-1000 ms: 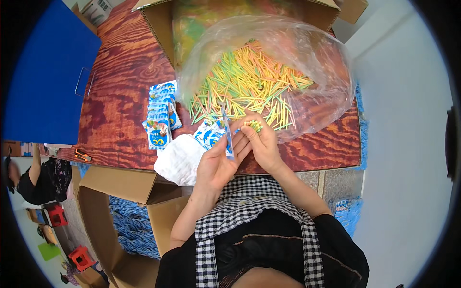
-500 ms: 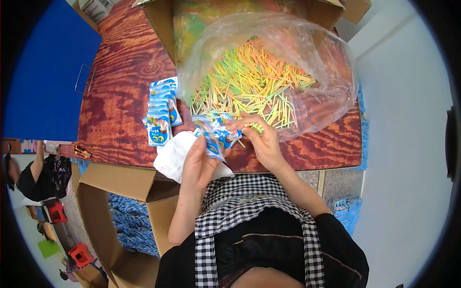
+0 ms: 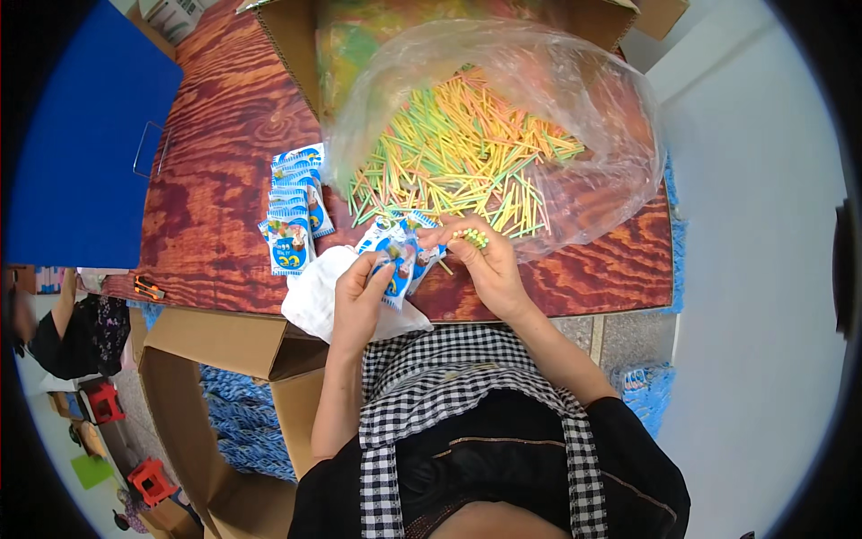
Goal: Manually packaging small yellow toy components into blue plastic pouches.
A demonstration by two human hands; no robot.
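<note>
My left hand (image 3: pixel 357 304) pinches a small blue-and-white printed packet (image 3: pixel 395 280) between thumb and fingers, close to the table's front edge. Closed around a bundle of thin yellow-green sticks (image 3: pixel 471 238), my right hand (image 3: pixel 494 274) is just to the right, its fingertips beside the packet. More packets of the same kind lie under and behind the held one, partly covered. A white cloth or bag (image 3: pixel 310 292) rests beneath my left hand. Beyond both hands, a heap of thin yellow, green and orange sticks (image 3: pixel 467 153) spills from a clear plastic bag (image 3: pixel 620 193).
An overlapping row of packets (image 3: pixel 292 211) lies left of the heap. A cardboard box (image 3: pixel 292 45) stands at the back, and an open carton (image 3: pixel 211 341) holding blue packets is below the table's left front. An orange-handled tool (image 3: pixel 148 287) lies near the left edge.
My left hand has turned the packet so its printed face shows more, bringing it slightly nearer my right hand. The right hand keeps its hold on the sticks.
</note>
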